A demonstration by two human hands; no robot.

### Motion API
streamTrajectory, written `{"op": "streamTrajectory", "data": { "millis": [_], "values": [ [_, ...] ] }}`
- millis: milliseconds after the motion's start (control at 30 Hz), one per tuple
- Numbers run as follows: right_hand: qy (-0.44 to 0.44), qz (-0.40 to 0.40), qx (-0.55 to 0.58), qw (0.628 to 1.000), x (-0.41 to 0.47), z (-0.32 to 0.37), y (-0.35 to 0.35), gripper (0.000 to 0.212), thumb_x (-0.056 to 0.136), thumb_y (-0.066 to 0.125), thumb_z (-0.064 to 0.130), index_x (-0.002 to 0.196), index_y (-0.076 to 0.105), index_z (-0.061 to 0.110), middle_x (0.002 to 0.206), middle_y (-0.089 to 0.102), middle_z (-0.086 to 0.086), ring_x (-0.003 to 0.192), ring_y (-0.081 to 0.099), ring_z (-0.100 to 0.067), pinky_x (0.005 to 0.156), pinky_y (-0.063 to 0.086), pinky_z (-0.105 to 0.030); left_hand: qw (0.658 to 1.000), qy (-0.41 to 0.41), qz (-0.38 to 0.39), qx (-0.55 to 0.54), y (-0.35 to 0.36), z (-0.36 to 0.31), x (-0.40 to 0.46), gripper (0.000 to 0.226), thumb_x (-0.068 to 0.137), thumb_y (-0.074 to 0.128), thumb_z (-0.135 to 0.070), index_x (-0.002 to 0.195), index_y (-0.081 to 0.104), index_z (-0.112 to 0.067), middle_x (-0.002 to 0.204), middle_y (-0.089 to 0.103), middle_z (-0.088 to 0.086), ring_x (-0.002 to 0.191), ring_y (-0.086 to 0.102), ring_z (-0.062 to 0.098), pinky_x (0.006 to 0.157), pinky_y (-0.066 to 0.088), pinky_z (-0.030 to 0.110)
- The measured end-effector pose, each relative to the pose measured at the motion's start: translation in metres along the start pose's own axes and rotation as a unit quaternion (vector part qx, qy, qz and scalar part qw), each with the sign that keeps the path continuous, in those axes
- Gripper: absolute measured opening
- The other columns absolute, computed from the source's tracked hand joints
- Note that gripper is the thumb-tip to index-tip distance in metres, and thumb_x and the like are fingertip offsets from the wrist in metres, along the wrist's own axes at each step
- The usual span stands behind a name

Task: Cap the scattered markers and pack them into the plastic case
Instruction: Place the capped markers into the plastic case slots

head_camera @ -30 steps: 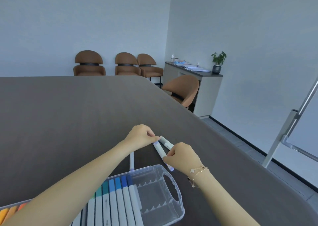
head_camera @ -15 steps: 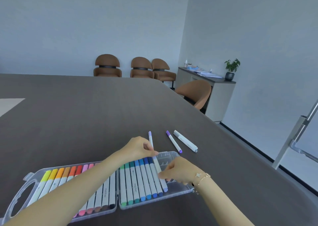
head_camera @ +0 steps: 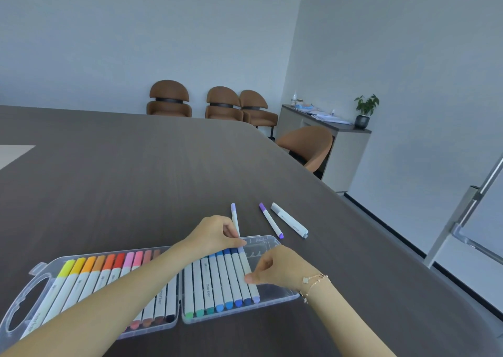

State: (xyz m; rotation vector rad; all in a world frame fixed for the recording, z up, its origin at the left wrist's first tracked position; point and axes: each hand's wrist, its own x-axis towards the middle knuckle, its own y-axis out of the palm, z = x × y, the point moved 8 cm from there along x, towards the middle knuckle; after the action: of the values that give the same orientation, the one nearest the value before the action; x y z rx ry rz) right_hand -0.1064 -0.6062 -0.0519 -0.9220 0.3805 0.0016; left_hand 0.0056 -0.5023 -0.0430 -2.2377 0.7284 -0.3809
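1. Now the lilac-capped marker (head_camera: 248, 272) lies flat in the clear plastic case (head_camera: 268, 241), last in the blue row; half a second ago it crossed that row at a slant.
2. Left hand (head_camera: 215, 233) pinches its upper end; right hand (head_camera: 277, 269) pinches its white barrel near the middle.
3. Beyond the case, on the dark wood-grain table (head_camera: 136, 180), lie a lavender marker (head_camera: 234, 218), a purple marker (head_camera: 270, 220) and a grey marker (head_camera: 290, 220), all slim cylinders.
4. Inside the case, round caps run from yellow to blue.
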Motion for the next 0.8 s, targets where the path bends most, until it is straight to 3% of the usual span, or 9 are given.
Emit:
{"op": "streamTrajectory", "data": {
  "millis": [167, 367, 467, 567, 700, 800],
  "values": [
    [-0.003, -0.014, -0.037, 0.999, 0.002, -0.004, 0.002, 0.033, 0.082, 0.066, 0.046, 0.063, 0.051, 0.024, 0.063, 0.048, 0.006, 0.059, 0.044, -0.005, 0.058, 0.035, -0.016, 1.0, -0.006, 0.008, 0.003, 0.003, 0.001, 0.005, 0.018, 0.076, 0.075, -0.036, 0.077, 0.062, -0.023, 0.08, 0.066, -0.006, 0.073, 0.063, 0.007, 0.067, 0.051, 0.018],
    [-0.02, 0.003, -0.102, 0.995, 0.009, -0.001, 0.002, 0.038, 0.08, 0.065, 0.052, 0.072, 0.056, 0.016, 0.073, 0.052, -0.003, 0.067, 0.047, -0.012, 0.064, 0.038, -0.023, 1.0, 0.011, 0.014, -0.003, 0.003, -0.002, 0.004, 0.015, 0.079, 0.073, -0.032, 0.083, 0.064, -0.02, 0.084, 0.066, -0.004, 0.076, 0.062, 0.007, 0.068, 0.049, 0.017],
    [-0.036, 0.016, -0.102, 0.994, 0.014, 0.005, -0.008, 0.037, 0.081, 0.064, 0.049, 0.071, 0.06, 0.013, 0.066, 0.049, -0.004, 0.06, 0.044, -0.01, 0.06, 0.038, -0.02, 0.997, 0.023, -0.059, -0.048, -0.013, 0.0, 0.013, 0.006, 0.088, 0.064, -0.022, 0.089, 0.068, -0.018, 0.086, 0.066, -0.006, 0.077, 0.059, 0.002, 0.067, 0.042, 0.011],
    [-0.037, -0.042, -0.053, 0.997, 0.033, 0.02, -0.031, 0.038, 0.087, 0.058, 0.039, 0.073, 0.06, 0.004, 0.065, 0.044, -0.006, 0.059, 0.041, -0.011, 0.057, 0.036, -0.019, 0.991, -0.015, -0.118, -0.062, -0.039, 0.019, 0.032, 0.013, 0.091, 0.057, -0.02, 0.095, 0.069, -0.016, 0.092, 0.066, -0.005, 0.081, 0.057, 0.004, 0.073, 0.042, 0.016],
    [-0.022, -0.157, -0.091, 0.983, 0.076, 0.04, -0.048, 0.033, 0.093, 0.051, 0.032, 0.065, 0.049, 0.015, 0.058, 0.044, 0.001, 0.054, 0.044, -0.009, 0.069, 0.047, -0.023, 0.993, -0.061, -0.096, -0.029, -0.047, 0.041, 0.063, 0.016, 0.091, 0.058, -0.019, 0.101, 0.068, -0.012, 0.104, 0.067, 0.003, 0.087, 0.056, 0.008, 0.08, 0.043, 0.019],
    [0.02, -0.145, -0.098, 0.984, 0.111, 0.039, -0.037, 0.037, 0.089, 0.054, 0.044, 0.063, 0.045, 0.018, 0.054, 0.04, 0.003, 0.049, 0.041, -0.008, 0.062, 0.045, -0.023, 0.995, -0.065, -0.07, -0.036, -0.043, 0.043, 0.085, 0.02, 0.089, 0.061, -0.022, 0.106, 0.068, -0.012, 0.108, 0.067, 0.003, 0.092, 0.059, 0.011, 0.083, 0.044, 0.019]
  ]
}}
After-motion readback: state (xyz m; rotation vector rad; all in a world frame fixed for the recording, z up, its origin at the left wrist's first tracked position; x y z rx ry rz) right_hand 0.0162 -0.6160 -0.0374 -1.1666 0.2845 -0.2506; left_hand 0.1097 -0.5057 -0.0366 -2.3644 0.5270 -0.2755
